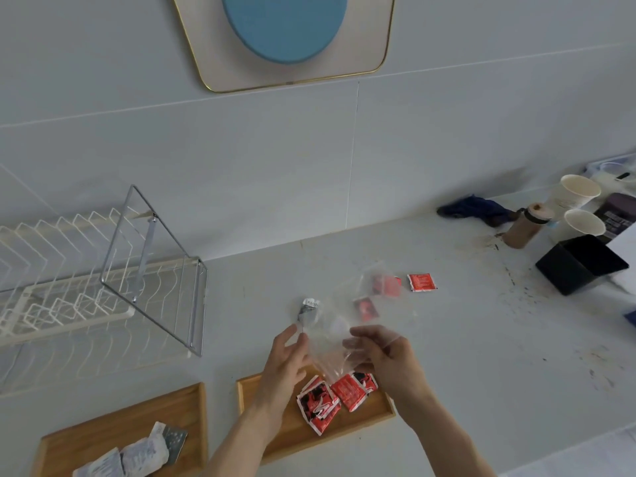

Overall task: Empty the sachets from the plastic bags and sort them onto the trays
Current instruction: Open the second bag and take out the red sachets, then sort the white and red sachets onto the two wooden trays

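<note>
on the left of the counter stands a white wire rack (pixel 69 284) with a clear panel (pixel 151 266) leaning on it. at the far right there are two paper cups (pixel 574 196), a brown bottle (pixel 525 227), a dark blue cloth (pixel 473 208) and a black box (pixel 580 266), with dark stains on the counter near them. one red sachet (pixel 421 282) lies alone on the counter, and another clear bag (pixel 382 287) with red sachets inside lies just beside it.

both hands hold one clear plastic bag (pixel 327 349) above the right wooden tray (pixel 378 413), where red sachets (pixel 332 397) lie in a small pile. a grey sachet (pixel 309 309) shows at the far end of the bag. the left hand (pixel 287 363) has its fingers loosely spread, touching the bag's left edge. the right hand (pixel 385 356) has its fingers curled and pinching the bag's right side. the left wooden tray (pixel 103 432) carries grey and white sachets (pixel 144 456).
</note>
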The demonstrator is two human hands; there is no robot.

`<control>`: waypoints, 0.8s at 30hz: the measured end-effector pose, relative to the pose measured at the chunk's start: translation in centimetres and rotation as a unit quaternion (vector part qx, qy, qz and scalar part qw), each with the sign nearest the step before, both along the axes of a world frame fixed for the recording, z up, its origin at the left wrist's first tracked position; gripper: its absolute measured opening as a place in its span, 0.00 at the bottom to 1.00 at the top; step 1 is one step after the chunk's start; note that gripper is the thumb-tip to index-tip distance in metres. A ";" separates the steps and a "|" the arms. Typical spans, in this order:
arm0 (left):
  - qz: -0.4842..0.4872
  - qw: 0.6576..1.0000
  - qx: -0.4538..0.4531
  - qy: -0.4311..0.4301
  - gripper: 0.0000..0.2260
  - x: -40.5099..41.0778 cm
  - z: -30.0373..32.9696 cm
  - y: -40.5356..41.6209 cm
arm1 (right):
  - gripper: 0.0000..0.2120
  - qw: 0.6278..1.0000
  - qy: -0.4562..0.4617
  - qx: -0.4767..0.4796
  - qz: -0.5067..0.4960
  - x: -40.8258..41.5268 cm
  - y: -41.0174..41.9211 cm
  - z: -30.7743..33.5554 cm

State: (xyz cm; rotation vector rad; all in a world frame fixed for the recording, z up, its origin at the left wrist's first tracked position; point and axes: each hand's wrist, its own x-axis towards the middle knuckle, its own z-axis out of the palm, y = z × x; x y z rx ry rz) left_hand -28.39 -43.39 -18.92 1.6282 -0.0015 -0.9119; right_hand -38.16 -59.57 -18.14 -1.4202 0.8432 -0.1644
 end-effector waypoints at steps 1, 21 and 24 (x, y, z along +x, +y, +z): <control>0.026 1.000 -0.010 0.011 0.27 0.2 0.1 0.5 | 0.13 0.999 -0.003 0.024 0.021 0.2 0.5 0.2; 0.317 0.947 0.005 -0.047 0.07 6.1 1.8 19.6 | 0.05 0.993 0.067 0.083 0.040 9.3 14.2 1.3; 0.319 0.947 -0.021 0.031 0.11 6.6 1.8 24.2 | 0.06 0.990 0.073 0.107 0.057 10.6 19.1 1.0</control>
